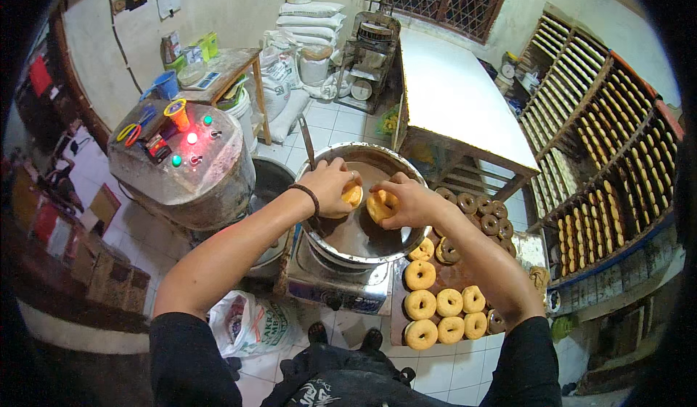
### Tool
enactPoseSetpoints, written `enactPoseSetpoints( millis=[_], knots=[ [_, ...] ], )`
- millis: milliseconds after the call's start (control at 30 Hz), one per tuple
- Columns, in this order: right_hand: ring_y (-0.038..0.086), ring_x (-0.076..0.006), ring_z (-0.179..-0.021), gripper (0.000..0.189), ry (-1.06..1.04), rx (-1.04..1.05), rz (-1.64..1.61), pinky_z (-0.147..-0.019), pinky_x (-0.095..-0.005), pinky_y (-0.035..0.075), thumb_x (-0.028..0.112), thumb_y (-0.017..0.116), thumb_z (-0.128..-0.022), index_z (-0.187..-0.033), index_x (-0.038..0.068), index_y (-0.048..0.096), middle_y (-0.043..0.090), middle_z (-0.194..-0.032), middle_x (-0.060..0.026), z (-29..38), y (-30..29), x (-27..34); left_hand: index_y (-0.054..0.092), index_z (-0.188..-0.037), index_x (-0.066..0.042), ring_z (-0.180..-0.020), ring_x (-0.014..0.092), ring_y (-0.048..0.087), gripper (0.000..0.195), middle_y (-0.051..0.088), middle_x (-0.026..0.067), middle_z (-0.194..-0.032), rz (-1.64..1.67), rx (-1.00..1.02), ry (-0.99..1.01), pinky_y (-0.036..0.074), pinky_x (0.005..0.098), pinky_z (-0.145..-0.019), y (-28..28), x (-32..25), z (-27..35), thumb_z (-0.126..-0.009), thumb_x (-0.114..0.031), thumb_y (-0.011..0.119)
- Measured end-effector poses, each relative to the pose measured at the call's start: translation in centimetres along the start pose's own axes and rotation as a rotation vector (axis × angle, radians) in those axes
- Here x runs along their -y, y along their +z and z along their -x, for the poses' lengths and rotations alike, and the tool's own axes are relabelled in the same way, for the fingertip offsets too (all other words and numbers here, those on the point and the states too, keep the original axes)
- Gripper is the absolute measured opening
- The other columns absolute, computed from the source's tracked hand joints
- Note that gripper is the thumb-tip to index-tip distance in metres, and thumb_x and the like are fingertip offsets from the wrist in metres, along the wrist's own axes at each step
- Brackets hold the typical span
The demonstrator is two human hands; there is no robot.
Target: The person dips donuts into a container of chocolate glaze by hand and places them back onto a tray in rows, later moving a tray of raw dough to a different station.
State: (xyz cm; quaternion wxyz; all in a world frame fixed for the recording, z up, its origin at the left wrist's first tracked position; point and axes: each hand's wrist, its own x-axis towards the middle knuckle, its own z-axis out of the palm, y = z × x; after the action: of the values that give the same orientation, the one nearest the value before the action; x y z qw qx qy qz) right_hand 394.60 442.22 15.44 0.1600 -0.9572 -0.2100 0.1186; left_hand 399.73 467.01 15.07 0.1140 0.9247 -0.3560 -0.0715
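Observation:
My left hand (330, 187) grips a plain ring doughnut (353, 194) over a metal pot (400, 255) of brown glaze. A second plain doughnut (381, 205) is in my right hand (405, 200), close beside the first and above the glaze. The undersides of both are hidden. A long metal handle (306, 140) leans on the pot's far left rim. The pot stands on a metal stove (340, 287). On a brown tray (400, 320) to the right lie several plain doughnuts (420, 304) in front and several brown-glazed doughnuts (467, 203) farther back, partly behind my right arm.
Left stands a dusty machine (218, 189) with scissors (130, 133) and lit buttons on top. A large dark pot (272, 181) sits between it and the stove. A plastic sack (248, 325) lies near my feet. Beyond are a white-topped table (457, 91) and racks of dough pieces (593, 227).

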Motion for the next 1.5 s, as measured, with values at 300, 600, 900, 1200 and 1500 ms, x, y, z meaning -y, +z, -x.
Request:
enactPoseSetpoints(
  millis=[300, 600, 900, 1200, 1500],
  knots=[
    [0.059, -0.0459, -0.121, 0.081, 0.09, 0.069, 0.116, -0.106, -0.0499, 0.05, 0.041, 0.084, -0.07, -0.145, 0.021, 0.058, 0.053, -0.139, -0.0241, -1.5, 1.3, 0.5, 0.066, -0.136, -0.025, -0.121, 0.042, 0.057, 0.06, 0.056, 0.0154, -0.135, -0.195, 0.14, 0.011, 0.056, 0.0525, -0.098, 1.6, 0.3, -0.9, -0.081, -0.045, 0.076],
    [0.056, -0.0459, -0.126, 0.084, 0.113, 0.04, 0.197, -0.107, -0.0496, 0.05, 0.044, 0.085, -0.071, -0.146, 0.022, 0.056, 0.05, -0.141, -0.0241, -1.1, 1.6, 1.1, 0.067, -0.134, -0.026, -0.12, 0.042, 0.059, 0.056, 0.056, 0.0154, -0.132, -0.249, 0.124, 0.013, 0.058, 0.0509, -0.094, 1.8, 0.1, -0.9, -0.081, -0.044, 0.077],
    [0.059, -0.0451, -0.12, 0.075, 0.066, -0.062, 0.086, -0.105, -0.05, 0.05, 0.04, 0.086, -0.071, -0.139, 0.018, 0.063, 0.054, -0.132, -0.0238, -0.9, 1.2, 0.7, 0.067, -0.134, -0.025, -0.122, 0.042, 0.057, 0.057, 0.056, 0.0171, -0.135, -0.121, 0.102, -0.019, 0.055, 0.053, -0.099, 1.3, 0.6, -0.6, -0.081, -0.044, 0.077],
    [0.063, -0.0255, -0.117, 0.07, 0.055, -0.397, -0.635, -0.101, -0.0383, 0.051, 0.04, 0.084, -0.084, -0.143, 0.01, 0.06, 0.064, -0.132, -0.015, 1.2, -6.0, 0.0, 0.066, -0.131, -0.017, -0.115, 0.035, 0.063, 0.057, 0.065, 0.0194, -0.118, 0.285, -0.36, 0.229, 0.05, 0.0435, -0.102, -8.0, 1.6, 1.2, -0.082, -0.043, 0.081],
    [0.057, -0.025, -0.132, 0.068, -0.167, -0.522, -1.139, -0.107, -0.0504, 0.05, 0.04, 0.061, -0.099, -0.153, 0.003, 0.041, 0.055, -0.143, -0.0138, 3.5, -11.0, 2.4, 0.066, -0.134, -0.016, -0.103, 0.019, 0.07, 0.054, 0.073, 0.009, -0.118, 0.524, -0.544, 0.314, 0.058, 0.034, -0.088, -15.7, -0.1, 2.3, -0.087, -0.037, 0.081]
  ],
)
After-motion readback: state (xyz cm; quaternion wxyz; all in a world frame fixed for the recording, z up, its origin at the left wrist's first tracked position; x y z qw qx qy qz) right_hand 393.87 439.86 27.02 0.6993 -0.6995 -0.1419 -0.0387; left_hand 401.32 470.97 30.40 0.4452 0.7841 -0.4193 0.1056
